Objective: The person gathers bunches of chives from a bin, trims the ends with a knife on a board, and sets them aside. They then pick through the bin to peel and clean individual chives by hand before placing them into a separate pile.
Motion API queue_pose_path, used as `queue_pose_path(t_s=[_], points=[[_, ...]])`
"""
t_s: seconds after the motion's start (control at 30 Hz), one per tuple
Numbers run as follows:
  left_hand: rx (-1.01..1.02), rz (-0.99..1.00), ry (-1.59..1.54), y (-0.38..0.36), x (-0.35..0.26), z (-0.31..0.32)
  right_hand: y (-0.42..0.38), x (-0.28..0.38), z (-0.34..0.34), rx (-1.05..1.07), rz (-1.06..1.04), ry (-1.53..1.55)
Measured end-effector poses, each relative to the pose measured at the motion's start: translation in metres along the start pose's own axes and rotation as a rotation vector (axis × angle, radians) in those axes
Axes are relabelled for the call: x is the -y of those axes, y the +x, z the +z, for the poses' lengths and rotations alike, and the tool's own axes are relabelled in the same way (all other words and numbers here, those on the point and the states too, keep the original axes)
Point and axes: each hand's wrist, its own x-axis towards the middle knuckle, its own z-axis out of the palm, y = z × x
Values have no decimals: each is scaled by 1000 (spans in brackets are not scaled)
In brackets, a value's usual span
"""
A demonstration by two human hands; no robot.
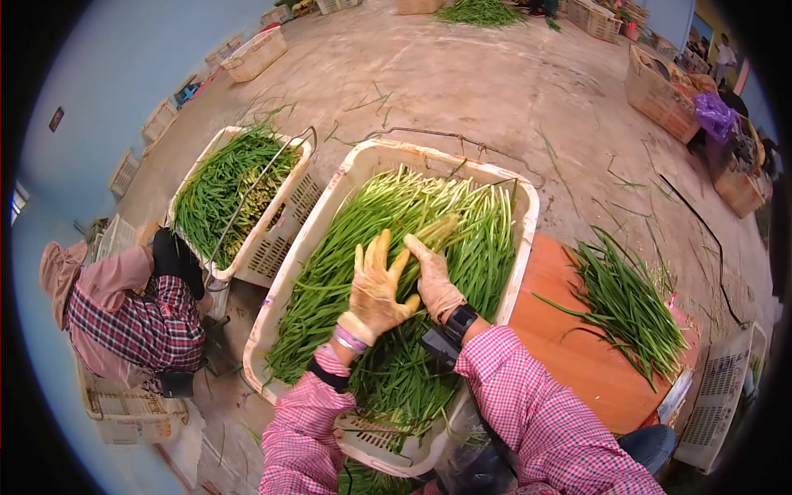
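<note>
Long green garlic chives (330, 256) with pale stem ends fill a large white plastic basket (257, 346) in front of me. Over the middle of the pile, my left hand (375, 289), in a yellowish glove, has its fingers spread and holds nothing. Close on its right, my right hand (435, 276), also gloved, is curled around a small bunch of garlic chives; the pale stems (437, 233) beyond its fingertips are blurred. Its palm side is hidden. To the right, a loose bundle of garlic chives (623, 305) lies on an orange board (549, 330).
A second white basket (280, 219) of garlic chives stands on the left, with a wire handle. A person in a checked top (140, 313) crouches beside it. More crates (256, 54) line the wall; another crate (722, 396) stands at right. Stray leaves litter the concrete floor.
</note>
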Motion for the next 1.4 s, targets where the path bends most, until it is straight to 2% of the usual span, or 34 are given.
queue_pose_path(t_s=[0.03,0.07,0.1,0.2,0.3,0.4,0.47,0.53,0.6,0.7,0.73,0.8,0.83,0.9,0.97,1.03,1.07,1.1,1.13,1.17,1.23,1.27,1.37,1.4], points=[[-105,82,-172,8,15,-4,4,-7,-8,51,25,107],[-173,64,-264,19,31,-6,7,-14,-16,41,-40,24],[-240,44,-355,34,43,-9,6,-15,-19,61,-11,81],[-139,-183,-171,82,76,24,3,-15,-29,128,83,219],[452,-561,-383,130,98,37,6,-16,-40,133,162,233],[427,-419,-233,142,121,82,3,-12,-39,142,78,201],[581,-46,37,142,133,90,4,-16,-37,57,71,137],[617,148,198,131,129,79,9,-26,-37,-41,97,22],[322,76,43,113,125,85,1,-16,-24,8,59,-25],[117,365,-57,94,157,112,-17,8,1,-27,-80,-181],[108,367,-172,81,153,108,-16,1,4,-100,-132,-192],[163,376,-301,61,146,92,-12,-2,2,29,-109,8],[135,209,-489,54,137,80,-10,0,0,95,-101,105],[67,-143,-853,45,108,46,-14,16,6,196,-113,67],[235,-156,-778,35,82,-11,-15,26,14,347,-173,-32],[370,-72,-602,19,74,-40,-30,38,28,422,-238,-169],[397,-149,-283,-8,107,-12,-30,35,34,446,-251,-262],[230,138,-97,-13,94,-23,-34,36,40,472,-265,-356],[270,71,1,-21,81,-30,-42,36,43,445,-439,-492],[186,97,40,-34,81,-25,-47,38,49,435,-624,-710],[14,138,123,-59,80,-16,-73,49,62,364,-666,-1245],[-47,143,160,-71,80,-15,-76,38,67,342,-812,-1149],[-103,84,122,-83,77,-8,-78,22,84,390,-874,-1026],[-105,44,84,-84,75,-5,-75,15,85,408,-895,-1135]])
